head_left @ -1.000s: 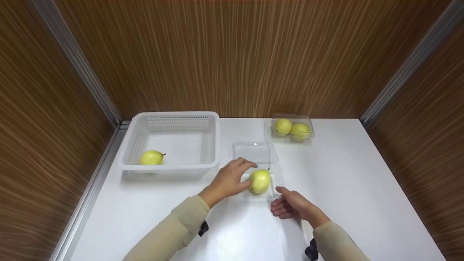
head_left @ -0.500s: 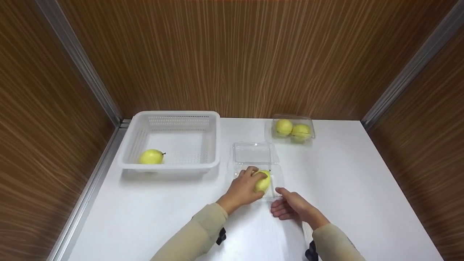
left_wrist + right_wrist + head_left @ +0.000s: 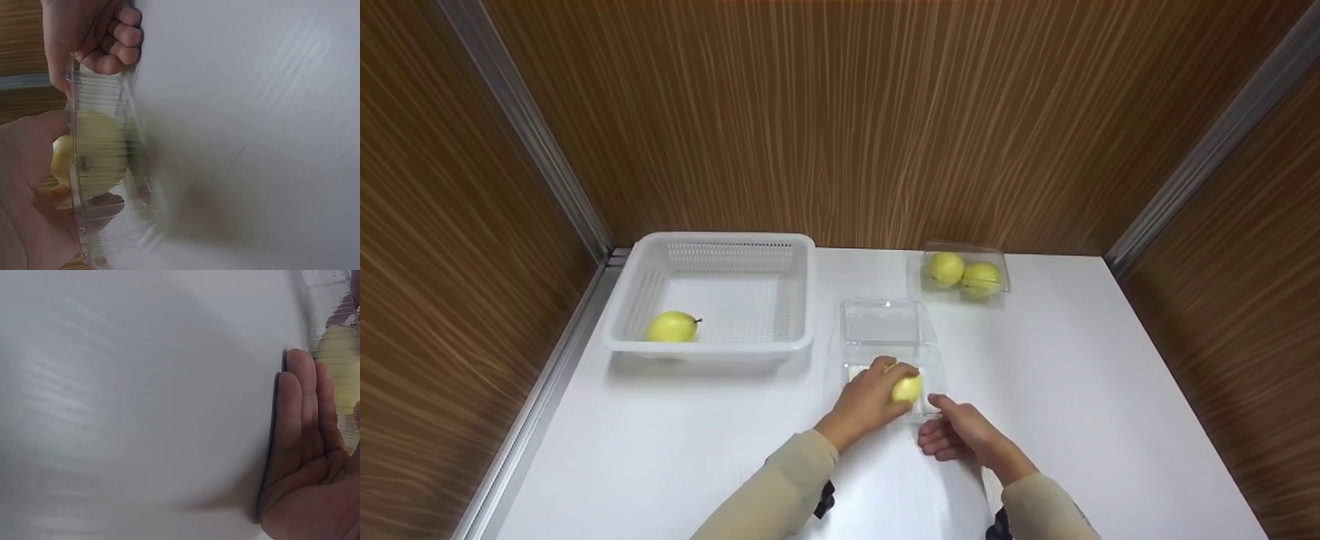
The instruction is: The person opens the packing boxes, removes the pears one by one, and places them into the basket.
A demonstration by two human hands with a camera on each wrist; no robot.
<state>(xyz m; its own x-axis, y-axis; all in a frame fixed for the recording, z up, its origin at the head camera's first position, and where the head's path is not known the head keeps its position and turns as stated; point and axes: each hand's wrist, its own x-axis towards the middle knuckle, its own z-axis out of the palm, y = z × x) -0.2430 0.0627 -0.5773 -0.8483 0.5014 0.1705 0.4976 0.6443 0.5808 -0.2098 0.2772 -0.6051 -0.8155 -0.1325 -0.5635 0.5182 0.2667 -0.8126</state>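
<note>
A yellow-green pear (image 3: 907, 388) sits in the front half of a clear plastic clamshell box (image 3: 928, 364). My left hand (image 3: 870, 397) holds this pear from the left, fingers over its top and thumb at its near side. In the left wrist view the pear (image 3: 101, 154) shows through the ribbed box wall, with the left hand (image 3: 34, 180) at the rim. My right hand (image 3: 964, 433) is at the box's near right corner, thumb at the rim. Its straight fingers (image 3: 289, 410) lie along the white table, outside the box wall.
At the left stands a white slotted basket (image 3: 709, 347) with one pear (image 3: 672, 327) inside. Another clear box (image 3: 996, 259), with two pears (image 3: 946, 268), is at the back right. The opened lid (image 3: 881, 322) lies behind the box. Wood-grain panels (image 3: 840, 127) enclose the table.
My left hand, spread beside the pear a second ago, has moved right and closed its fingers over it. The right hand has stayed at the box corner.
</note>
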